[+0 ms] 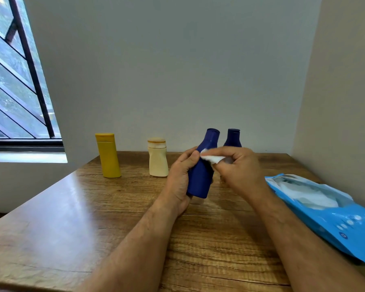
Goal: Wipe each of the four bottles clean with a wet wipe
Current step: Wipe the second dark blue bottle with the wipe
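Blue bottle [200, 175] gripped in your left hand [180, 175], right hand [236, 165] pinching wipe [211, 158] against it; three beyond probably left.

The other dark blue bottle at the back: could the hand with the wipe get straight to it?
Nothing visible blocks it: the right hand with the wet wipe is just in front of the standing blue bottle, partly hiding it from view.

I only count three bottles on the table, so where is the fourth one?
The fourth, a dark blue bottle, is held off the wooden table in the left hand, right of the cream bottle.
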A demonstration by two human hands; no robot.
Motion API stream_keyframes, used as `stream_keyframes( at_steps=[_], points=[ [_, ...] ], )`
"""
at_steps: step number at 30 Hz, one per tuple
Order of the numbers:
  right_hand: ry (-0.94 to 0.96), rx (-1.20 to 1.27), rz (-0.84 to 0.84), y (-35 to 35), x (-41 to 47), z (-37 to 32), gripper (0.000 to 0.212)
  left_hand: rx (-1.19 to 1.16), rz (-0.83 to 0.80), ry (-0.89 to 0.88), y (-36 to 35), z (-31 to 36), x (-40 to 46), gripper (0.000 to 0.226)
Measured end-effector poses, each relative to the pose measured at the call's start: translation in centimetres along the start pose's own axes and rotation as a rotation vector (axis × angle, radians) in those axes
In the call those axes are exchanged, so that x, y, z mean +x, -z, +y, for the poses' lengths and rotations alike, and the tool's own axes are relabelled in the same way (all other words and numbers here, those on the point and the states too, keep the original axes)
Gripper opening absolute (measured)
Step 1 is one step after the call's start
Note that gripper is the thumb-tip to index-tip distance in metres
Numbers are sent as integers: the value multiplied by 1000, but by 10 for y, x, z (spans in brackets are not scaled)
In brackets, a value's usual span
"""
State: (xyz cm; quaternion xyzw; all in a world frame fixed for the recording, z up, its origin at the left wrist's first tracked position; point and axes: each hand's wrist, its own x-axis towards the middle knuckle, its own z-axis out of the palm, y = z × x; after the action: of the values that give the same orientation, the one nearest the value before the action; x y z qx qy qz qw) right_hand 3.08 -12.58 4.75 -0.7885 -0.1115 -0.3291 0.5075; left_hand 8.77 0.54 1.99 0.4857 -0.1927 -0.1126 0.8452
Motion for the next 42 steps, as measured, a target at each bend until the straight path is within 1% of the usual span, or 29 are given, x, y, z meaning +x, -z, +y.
stream_keyframes(
  at_steps=[2, 4, 6, 9, 12, 14, 15, 16, 17, 20, 21, 22, 24, 26, 28, 30, 32, 35, 37, 39, 42],
  points=[
    [-34, -22, -144, -3, -1, 1, 25, -31, 11, -15, 1, 0, 0, 40],
    [-24, -45, -149, -5, -1, 2, 25, -15, 3, -22, 1, 1, 1, 37],
    [20, -64, -67, -5, -1, 3, 25, 12, -6, -23, 1, 0, 1, 37],
    [86, -77, 107, -3, 1, 4, 25, 62, -16, -17, -1, -1, 0, 36],
    [72, -73, 263, 0, 6, 8, 23, 106, -66, -20, 0, -4, 0, 43],
    [56, -97, 311, 2, 7, 10, 24, 159, -96, -37, 1, -7, 0, 51],
    [54, -112, 308, 3, 8, 10, 24, 197, -97, -58, 1, -8, 1, 53],
    [51, -125, 275, 3, 7, 9, 24, 239, -87, -86, 2, -10, 2, 55],
    [44, -136, 207, 3, 6, 9, 25, 277, -67, -116, 2, -10, 2, 57],
    [9, -129, -72, -1, 3, 7, 27, 319, -51, -179, 0, -10, 2, 64],
    [-5, -115, -125, -2, 2, 7, 28, 326, -55, -189, -1, -9, 2, 66],
    [-11, -108, -144, -2, 1, 7, 29, 334, -58, -198, -2, -9, 2, 66],
    [12, -136, -84, -2, 2, 7, 29, 350, -60, -204, -2, -9, 1, 65],
    [38, -183, 74, 0, 4, 7, 27, 399, -37, -214, -2, -8, 1, 64],
    [30, -168, 244, 3, 6, 7, 24, 483, -30, -230, -3, -7, 0, 66],
    [0, -140, 318, 6, 8, 9, 24, 537, -38, -229, -4, -8, -1, 67],
    [-3, -108, 260, 6, 7, 7, 25, 500, -24, -222, -3, -8, -1, 65],
    [1, -61, 44, 1, 3, 3, 36, 320, 14, -186, 0, -5, 1, 57],
    [-3, -75, -56, -1, 2, 4, 40, 241, 35, -156, 2, -2, 2, 52],
    [11, -95, -59, -2, 2, 4, 40, 203, 54, -135, 2, -1, 2, 47],
    [24, -102, 77, -1, 4, 6, 34, 168, 52, -100, -1, 0, 0, 39]
  ],
)
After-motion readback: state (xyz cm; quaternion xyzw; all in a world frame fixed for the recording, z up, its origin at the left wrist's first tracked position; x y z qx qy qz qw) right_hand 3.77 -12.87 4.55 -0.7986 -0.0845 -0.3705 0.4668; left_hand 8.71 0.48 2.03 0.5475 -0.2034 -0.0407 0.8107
